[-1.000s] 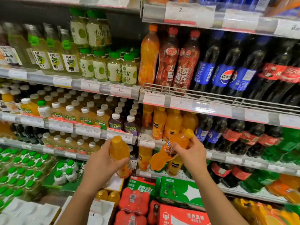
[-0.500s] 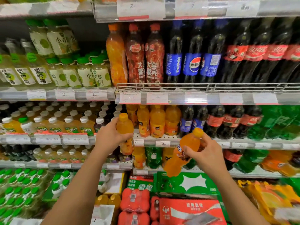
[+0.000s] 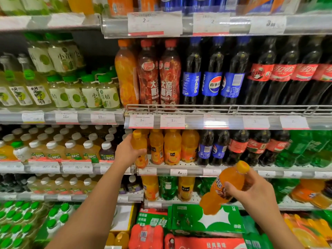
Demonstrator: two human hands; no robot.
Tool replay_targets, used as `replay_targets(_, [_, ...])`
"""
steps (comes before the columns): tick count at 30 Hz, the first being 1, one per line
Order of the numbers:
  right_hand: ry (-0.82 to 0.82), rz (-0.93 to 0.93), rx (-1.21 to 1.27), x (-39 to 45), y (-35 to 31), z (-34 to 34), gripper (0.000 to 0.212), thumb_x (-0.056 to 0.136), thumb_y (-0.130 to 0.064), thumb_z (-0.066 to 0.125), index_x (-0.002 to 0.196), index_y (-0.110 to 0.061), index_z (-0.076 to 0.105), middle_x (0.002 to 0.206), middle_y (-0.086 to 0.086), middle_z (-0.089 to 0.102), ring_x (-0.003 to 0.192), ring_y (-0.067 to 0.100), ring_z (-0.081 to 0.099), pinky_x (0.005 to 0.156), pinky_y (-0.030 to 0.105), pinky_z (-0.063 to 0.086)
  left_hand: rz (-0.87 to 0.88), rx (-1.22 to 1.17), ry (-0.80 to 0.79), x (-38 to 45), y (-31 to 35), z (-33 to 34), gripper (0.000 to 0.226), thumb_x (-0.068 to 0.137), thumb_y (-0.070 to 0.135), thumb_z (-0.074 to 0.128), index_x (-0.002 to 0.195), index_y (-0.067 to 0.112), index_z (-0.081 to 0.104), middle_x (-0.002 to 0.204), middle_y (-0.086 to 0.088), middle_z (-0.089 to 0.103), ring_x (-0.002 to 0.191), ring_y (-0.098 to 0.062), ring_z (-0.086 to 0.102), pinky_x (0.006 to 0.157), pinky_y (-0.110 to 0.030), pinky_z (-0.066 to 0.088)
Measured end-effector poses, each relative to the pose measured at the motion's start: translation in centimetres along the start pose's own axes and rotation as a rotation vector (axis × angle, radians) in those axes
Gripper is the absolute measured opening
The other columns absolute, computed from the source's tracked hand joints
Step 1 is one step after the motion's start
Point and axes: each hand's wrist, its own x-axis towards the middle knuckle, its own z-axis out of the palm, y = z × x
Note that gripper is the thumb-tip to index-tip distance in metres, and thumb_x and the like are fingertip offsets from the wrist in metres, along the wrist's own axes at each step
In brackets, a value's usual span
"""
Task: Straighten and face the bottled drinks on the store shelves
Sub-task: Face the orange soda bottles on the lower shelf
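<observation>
Two orange drinks in hand at the juice row

The left hand [image 3: 128, 152] grips a small orange bottle [image 3: 139, 148] upright at the left end of the orange juice row [image 3: 172, 147], just touching it; a hard push could topple its neighbours. The right hand [image 3: 251, 190] clasps a tilted orange soda bottle [image 3: 224, 187] below and right of that row; it could slip.

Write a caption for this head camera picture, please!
Left hand shelves one orange bottle; right hand holds another.
</observation>
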Motion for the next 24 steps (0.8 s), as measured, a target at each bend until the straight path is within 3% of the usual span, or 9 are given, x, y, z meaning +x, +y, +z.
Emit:
replay_targets(6, [0.013,0.023,0.000,-0.6,-0.2,-0.7,0.042,0.071,-0.035,0.089,0.098,-0.048,0.060,0.087,-0.032,0.071,0.080,0.008,0.072,0.081,0.042,0.059,-0.061,-0.014,0.011,2.4,-0.1,1.5,0.073,0.081,0.027,0.084,0.143,0.023,0.044,0.126,-0.005,0.066,0.118,-0.031,0.062,0.091,-0.041,0.050])
replay_targets(11, [0.014,0.052,-0.001,-0.9,0.2,-1.1,0.039,0.073,-0.033,0.089,0.096,-0.049,0.063,0.084,-0.028,0.074,0.076,0.003,0.071,0.080,0.041,0.059,-0.123,0.052,-0.082,4.2,-0.3,2.8,0.071,0.082,0.028,0.082,0.140,0.014,0.043,0.132,-0.013,0.061,0.120,-0.036,0.059,0.097,-0.044,0.052])
replay_targets(15, [0.014,0.082,0.003,-1.0,0.6,-1.4,0.043,0.073,-0.028,0.090,0.099,-0.049,0.062,0.087,-0.029,0.073,0.077,0.002,0.071,0.080,0.037,0.057,-0.143,0.074,-0.056,5.1,-0.7,3.3,0.068,0.081,0.039,0.081,0.134,0.013,0.048,0.126,-0.013,0.065,0.114,-0.036,0.062,0.094,-0.047,0.054])
replay_targets(20, [0.009,0.094,-0.009,-1.3,1.0,-1.6,0.049,0.074,-0.023,0.091,0.111,-0.041,0.064,0.088,-0.013,0.078,0.082,0.006,0.073,0.077,0.026,0.054,-0.142,0.056,-0.090,5.7,-1.2,3.3,0.064,0.083,0.042,0.079,0.132,0.012,0.051,0.125,-0.014,0.066,0.114,-0.035,0.061,0.093,-0.044,0.053])
replay_targets(24, [0.005,0.085,-0.019,-1.4,0.7,-1.6,0.041,0.076,-0.026,0.089,0.102,-0.044,0.063,0.084,-0.021,0.076,0.077,0.001,0.071,0.076,0.032,0.055,-0.119,0.096,-0.122,5.7,-1.4,3.5,0.065,0.086,0.042,0.075,0.135,0.011,0.047,0.128,-0.014,0.063,0.117,-0.036,0.060,0.094,-0.044,0.052])
